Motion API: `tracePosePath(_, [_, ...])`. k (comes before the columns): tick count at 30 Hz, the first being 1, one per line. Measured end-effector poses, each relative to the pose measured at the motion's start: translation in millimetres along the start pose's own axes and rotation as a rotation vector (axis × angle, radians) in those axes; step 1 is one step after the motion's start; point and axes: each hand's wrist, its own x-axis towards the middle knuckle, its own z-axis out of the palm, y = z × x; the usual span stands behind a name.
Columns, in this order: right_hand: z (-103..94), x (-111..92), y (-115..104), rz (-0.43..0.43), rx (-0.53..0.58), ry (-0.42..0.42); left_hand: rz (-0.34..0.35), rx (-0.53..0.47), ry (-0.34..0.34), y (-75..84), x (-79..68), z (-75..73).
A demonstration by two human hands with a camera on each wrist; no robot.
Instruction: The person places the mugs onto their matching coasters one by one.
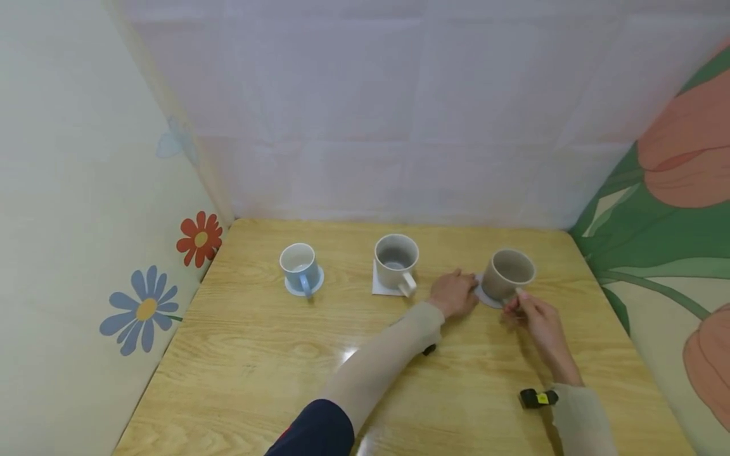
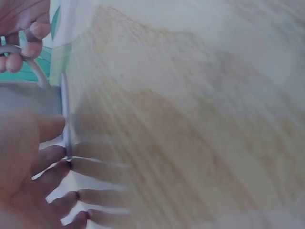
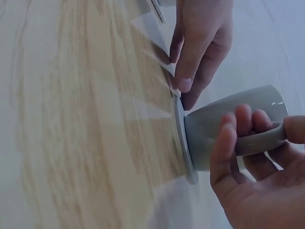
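Observation:
On the right of the table a grey-beige mug (image 1: 509, 275) stands on a round pale coaster (image 1: 489, 297). My right hand (image 1: 542, 320) grips its handle, with the fingers curled through the loop and the thumb on it in the right wrist view. The left hand (image 1: 455, 295) reaches to the coaster's left edge. In the right wrist view, its thumb and index finger hold the coaster rim (image 3: 180, 136) close to the mug's base. The other left fingertips (image 2: 76, 198) are low by the tabletop.
A cream mug (image 1: 388, 272) stands on a square white coaster (image 1: 381, 291) in the middle. Further left, a small blue cup (image 1: 298, 278) is on a round coaster (image 1: 318, 286). White sheeting (image 1: 399, 126) hangs behind the table, and flower-patterned walls flank it.

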Motion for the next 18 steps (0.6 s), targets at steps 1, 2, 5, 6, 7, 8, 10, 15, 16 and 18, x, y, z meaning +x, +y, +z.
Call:
tracePosePath(1, [-0.5,1,0,0.003,-0.049,0.012,0.005,0.006,-0.015,0.2,-0.9,-2.0])
tracePosePath(2, [-1.2,2,0,0.006,-0.095,0.024,0.010,0.015,-0.031,0.5,-1.7,-3.9])
tracePosePath(5, [-3.0,3,-2,0.006,-0.226,0.057,0.019,0.032,-0.074,1.4,-4.3,-9.7])
tracePosePath(6, [-3.4,3,-3,0.004,-0.253,0.067,0.021,0.035,-0.083,1.4,-4.8,-11.3])
tracePosePath(7, [-3.7,4,-3,0.004,-0.276,0.085,0.017,0.031,-0.094,1.3,-5.5,-12.8])
tracePosePath(8, [-4.2,4,-4,0.001,-0.309,0.108,0.015,0.033,-0.104,1.3,-6.1,-13.8])
tracePosePath(10, [-5.3,5,-6,-0.008,-0.373,0.164,0.014,0.042,-0.116,1.0,-6.1,-14.6])
tracePosePath(15, [-9.7,6,-12,-0.048,-0.498,0.280,0.017,0.109,-0.103,0.4,-3.6,-13.5])
tracePosePath(16, [-10.6,7,-13,-0.060,-0.508,0.287,0.021,0.118,-0.096,0.4,-3.8,-14.2])
tracePosePath(18, [-11.9,7,-16,-0.086,-0.525,0.294,0.042,0.150,-0.076,0.2,-5.8,-16.5])
